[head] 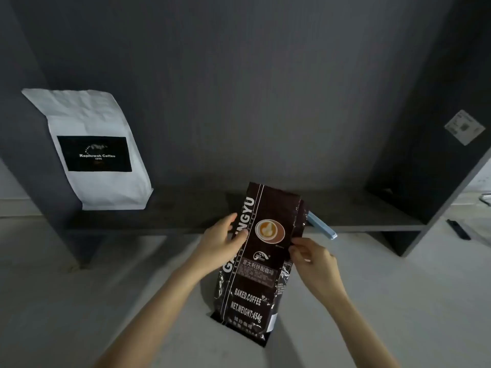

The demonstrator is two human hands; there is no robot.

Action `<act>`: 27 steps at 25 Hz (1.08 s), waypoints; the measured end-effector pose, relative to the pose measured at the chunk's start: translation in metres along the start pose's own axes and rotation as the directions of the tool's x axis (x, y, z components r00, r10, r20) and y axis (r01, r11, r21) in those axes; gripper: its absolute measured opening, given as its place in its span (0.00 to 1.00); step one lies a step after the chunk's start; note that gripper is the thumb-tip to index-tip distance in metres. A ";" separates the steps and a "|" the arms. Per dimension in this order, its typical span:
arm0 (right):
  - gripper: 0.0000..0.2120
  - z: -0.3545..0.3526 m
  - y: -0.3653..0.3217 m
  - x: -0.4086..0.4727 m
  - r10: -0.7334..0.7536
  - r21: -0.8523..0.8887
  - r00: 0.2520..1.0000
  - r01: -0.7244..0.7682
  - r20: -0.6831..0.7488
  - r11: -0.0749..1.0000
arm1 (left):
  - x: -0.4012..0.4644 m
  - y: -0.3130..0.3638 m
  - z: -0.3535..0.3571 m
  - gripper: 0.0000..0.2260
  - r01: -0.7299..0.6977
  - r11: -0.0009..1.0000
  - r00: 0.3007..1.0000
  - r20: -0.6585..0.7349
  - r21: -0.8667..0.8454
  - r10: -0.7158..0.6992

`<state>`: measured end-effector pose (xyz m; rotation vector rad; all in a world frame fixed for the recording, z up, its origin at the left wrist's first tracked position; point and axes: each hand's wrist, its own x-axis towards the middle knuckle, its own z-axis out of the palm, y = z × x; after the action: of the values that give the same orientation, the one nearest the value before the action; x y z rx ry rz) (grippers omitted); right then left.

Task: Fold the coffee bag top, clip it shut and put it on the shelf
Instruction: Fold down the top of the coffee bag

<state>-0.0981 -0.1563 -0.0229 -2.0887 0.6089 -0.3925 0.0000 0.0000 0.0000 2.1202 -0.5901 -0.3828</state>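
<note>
A: Where's the coffee bag [255, 258]?

B: Upright on the counter [398, 301] before the shelf [186, 216]. My left hand [221, 241] and right hand [312, 257] pinch its sides.

A: Clipped?

B: The blue clip [321, 225] possibly sits behind; I'd crease the top flat first

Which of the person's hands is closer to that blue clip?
Right. The right hand holds the dark bag's edge just below the blue clip; the left hand grips the bag's opposite edge, farther from the clip.
</note>
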 end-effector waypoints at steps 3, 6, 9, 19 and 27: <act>0.13 0.005 0.003 0.001 -0.014 0.058 1.000 0.014 -0.001 0.998 | -0.001 -0.004 0.007 0.23 0.017 0.996 1.000 -0.011 -0.087 -0.018; 0.14 0.009 0.001 -0.003 -0.013 0.107 1.000 0.014 -0.003 0.994 | -0.009 -0.006 0.015 0.22 0.010 0.983 0.997 -0.076 -0.184 -0.024; 0.14 0.011 -0.003 -0.006 -0.037 0.133 0.999 0.036 0.004 0.990 | -0.013 -0.009 0.015 0.20 0.022 0.970 0.988 -0.145 -0.244 -0.059; 0.10 0.030 -0.027 -0.029 -0.091 0.198 0.996 0.089 0.004 0.976 | -0.065 -0.031 -0.002 0.09 -0.093 0.928 0.887 -0.453 -0.361 -0.087; 0.02 0.043 -0.039 -0.043 -0.113 0.230 0.993 0.116 -0.023 0.966 | -0.092 -0.037 -0.017 0.14 -0.162 0.913 0.808 -0.582 -0.373 -0.095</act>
<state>-0.1016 -0.0844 -0.0156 -1.9039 0.4269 -0.5150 -0.0594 0.0799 -0.0154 1.6838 -0.1536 0.1807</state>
